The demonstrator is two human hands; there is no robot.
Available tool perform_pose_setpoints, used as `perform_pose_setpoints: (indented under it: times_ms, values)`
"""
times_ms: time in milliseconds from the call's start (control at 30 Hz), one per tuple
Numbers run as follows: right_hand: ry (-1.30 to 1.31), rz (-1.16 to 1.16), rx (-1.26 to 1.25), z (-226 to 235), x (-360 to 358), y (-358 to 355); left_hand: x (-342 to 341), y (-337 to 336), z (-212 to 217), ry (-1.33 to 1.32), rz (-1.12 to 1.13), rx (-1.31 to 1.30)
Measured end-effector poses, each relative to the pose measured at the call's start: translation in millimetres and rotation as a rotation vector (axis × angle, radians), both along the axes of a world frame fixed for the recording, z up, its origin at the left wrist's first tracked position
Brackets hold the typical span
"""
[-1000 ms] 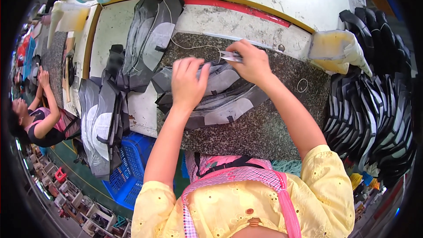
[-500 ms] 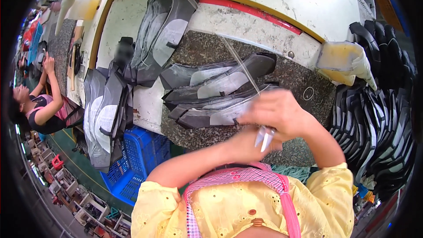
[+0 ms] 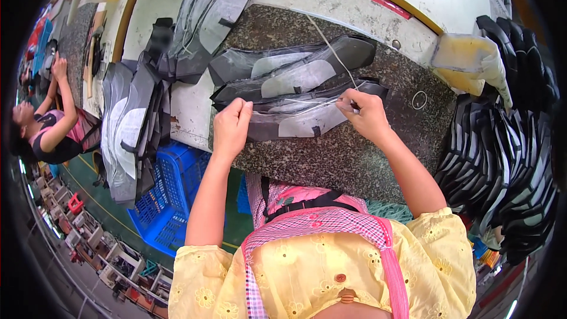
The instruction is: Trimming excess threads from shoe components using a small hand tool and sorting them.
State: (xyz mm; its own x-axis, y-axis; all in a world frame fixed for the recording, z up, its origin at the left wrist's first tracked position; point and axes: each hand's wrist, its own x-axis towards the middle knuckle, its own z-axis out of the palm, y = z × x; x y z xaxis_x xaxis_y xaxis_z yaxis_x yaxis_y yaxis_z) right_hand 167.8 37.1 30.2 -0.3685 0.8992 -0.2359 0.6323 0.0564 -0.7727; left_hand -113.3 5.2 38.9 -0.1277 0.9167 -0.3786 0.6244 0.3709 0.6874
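Dark grey curved panels (image 3: 298, 80) with pale grey patches lie side by side on the speckled work surface in front of me. A thin white cord (image 3: 328, 44) comes down from the far side to my right hand (image 3: 367, 117). That hand is closed in a pinch at the cord, over the right part of the nearest panel (image 3: 307, 124). Small snips (image 3: 355, 106) show in it, mostly hidden by the fingers. At the left end of the same panel, my left hand (image 3: 231, 130) is a fist, thumb on top; what it holds is hidden. A pale line crosses the panel between the hands.
More panels are stacked at the left (image 3: 124, 133) and far left (image 3: 215, 9). Many black pieces (image 3: 496, 159) stand packed at the right, near a yellowish container (image 3: 458, 62). A blue crate (image 3: 168, 195) sits below the table's left edge. Another person (image 3: 59, 121) works farther left.
My hands were together, crossed at the near right with the snips' blades showing. They have parted: the left moved left to the panel's end, the right moved slightly away from my body.
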Motion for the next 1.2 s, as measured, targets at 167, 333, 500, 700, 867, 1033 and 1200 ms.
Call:
perform_pose_setpoints:
  times_ms: [167,333,500,700,867,1033,1200]
  values:
    - [0.204,0.12,0.155,10,-35,-15,23,-8,12,-0.21,-0.231,0.352]
    - [0.196,0.159,0.126,23,-29,-20,15,-24,23,-0.454,-0.489,-0.035]
    - [-0.049,0.143,0.336,8,-27,-9,2,-21,6,-0.221,-0.138,0.038]
    - [-0.098,0.043,0.328,-12,-44,-5,-3,-4,-22,0.148,0.005,0.169]
    - [-0.09,-0.006,0.374,-14,-48,-3,-1,0,-23,0.161,0.057,0.158]
    - [-0.091,0.004,0.401,-23,-48,-2,-5,6,-29,0.2,0.001,0.194]
    - [-0.141,0.025,0.411,-32,-51,2,-15,19,-24,0.468,0.007,0.141]
